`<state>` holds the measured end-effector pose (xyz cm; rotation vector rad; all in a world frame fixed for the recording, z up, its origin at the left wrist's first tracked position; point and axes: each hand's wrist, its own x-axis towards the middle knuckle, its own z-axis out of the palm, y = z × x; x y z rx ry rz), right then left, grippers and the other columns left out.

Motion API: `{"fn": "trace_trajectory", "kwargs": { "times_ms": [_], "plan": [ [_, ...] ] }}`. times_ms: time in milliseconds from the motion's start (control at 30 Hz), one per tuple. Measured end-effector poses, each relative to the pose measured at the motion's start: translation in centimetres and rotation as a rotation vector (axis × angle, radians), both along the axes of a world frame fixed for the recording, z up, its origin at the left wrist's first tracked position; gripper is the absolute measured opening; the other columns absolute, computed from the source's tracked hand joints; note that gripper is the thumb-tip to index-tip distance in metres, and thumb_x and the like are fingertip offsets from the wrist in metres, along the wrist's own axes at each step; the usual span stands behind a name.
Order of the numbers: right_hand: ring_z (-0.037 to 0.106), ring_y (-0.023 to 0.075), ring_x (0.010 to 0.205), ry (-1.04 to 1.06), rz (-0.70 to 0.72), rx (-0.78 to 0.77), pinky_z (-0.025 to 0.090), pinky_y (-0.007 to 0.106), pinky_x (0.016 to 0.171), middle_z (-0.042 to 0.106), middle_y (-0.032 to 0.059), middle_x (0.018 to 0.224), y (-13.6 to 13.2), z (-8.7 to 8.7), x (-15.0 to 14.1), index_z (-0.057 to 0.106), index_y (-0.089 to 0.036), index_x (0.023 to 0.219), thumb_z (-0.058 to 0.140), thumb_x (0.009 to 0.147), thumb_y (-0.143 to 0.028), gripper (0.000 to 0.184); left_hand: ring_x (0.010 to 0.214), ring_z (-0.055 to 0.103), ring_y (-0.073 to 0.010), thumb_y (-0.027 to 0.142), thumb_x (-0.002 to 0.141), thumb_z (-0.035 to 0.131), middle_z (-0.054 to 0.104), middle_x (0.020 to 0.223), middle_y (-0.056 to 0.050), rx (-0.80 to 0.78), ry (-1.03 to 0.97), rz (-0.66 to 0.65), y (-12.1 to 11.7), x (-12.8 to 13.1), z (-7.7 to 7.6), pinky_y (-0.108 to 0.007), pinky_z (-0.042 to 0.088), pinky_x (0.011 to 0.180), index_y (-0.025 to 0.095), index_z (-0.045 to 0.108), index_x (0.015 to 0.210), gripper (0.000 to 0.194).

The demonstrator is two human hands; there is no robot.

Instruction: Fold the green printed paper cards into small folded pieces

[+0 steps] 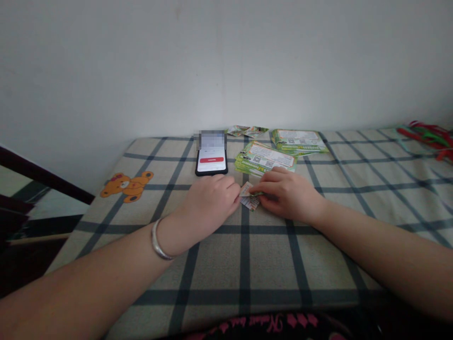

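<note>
My left hand (211, 204) and my right hand (288, 194) rest on a checked cloth (247, 255) and meet over a small folded paper card (249, 196). Both hands are closed, pinching that card between fingertips from either side. The card is white with red and green print and lies partly under my right fingers. A silver bangle (158, 242) circles my left wrist.
A black phone (211, 158) with a lit screen lies just beyond my left hand. Two stacks of green printed cards (266, 159) (299, 140) sit behind my right hand, with folded pieces (247, 131) by the wall. Red and green ribbons (430, 136) lie far right. A bear print (126, 185) marks the cloth.
</note>
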<state>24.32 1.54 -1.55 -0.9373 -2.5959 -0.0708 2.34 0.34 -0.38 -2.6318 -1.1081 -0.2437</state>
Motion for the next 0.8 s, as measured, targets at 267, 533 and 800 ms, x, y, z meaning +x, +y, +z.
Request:
{"fn": "trace_trajectory", "kwargs": {
  "times_ms": [267, 533, 800],
  "plan": [
    [0.054, 0.0198, 0.082, -0.082, 0.083, 0.056, 0.042, 0.031, 0.073, 0.065, 0.0061, 0.086, -0.16, 0.25, -0.42, 0.07, -0.018, 0.101, 0.048, 0.093, -0.024, 0.024, 0.07, 0.06, -0.0229, 0.021, 0.089, 0.053, 0.062, 0.073, -0.004, 0.075, 0.038, -0.059, -0.34, 0.09, -0.05, -0.035, 0.043, 0.057, 0.017, 0.062, 0.074, 0.018],
    [0.058, 0.0179, 0.086, 0.026, -0.048, -0.164, 0.044, 0.028, 0.076, 0.066, 0.0071, 0.09, -0.01, 0.18, -0.79, 0.07, -0.016, 0.091, 0.048, 0.091, -0.017, 0.022, 0.074, 0.062, -0.0225, 0.025, 0.092, 0.049, 0.064, 0.077, -0.006, -0.006, 0.022, 0.021, -0.35, 0.27, 0.31, -0.034, 0.043, 0.06, 0.015, 0.063, 0.077, 0.024],
    [0.06, 0.015, 0.072, 0.093, -0.261, -0.27, 0.041, 0.026, 0.066, 0.071, 0.002, 0.076, 0.23, 0.53, -0.06, 0.073, -0.021, 0.081, 0.059, 0.089, -0.033, 0.02, 0.078, 0.061, -0.0215, 0.029, 0.093, 0.05, 0.065, 0.08, -0.006, -0.143, -0.111, 0.096, 0.33, 0.16, 0.03, -0.033, 0.043, 0.066, 0.016, 0.064, 0.079, 0.024]
  ]
}}
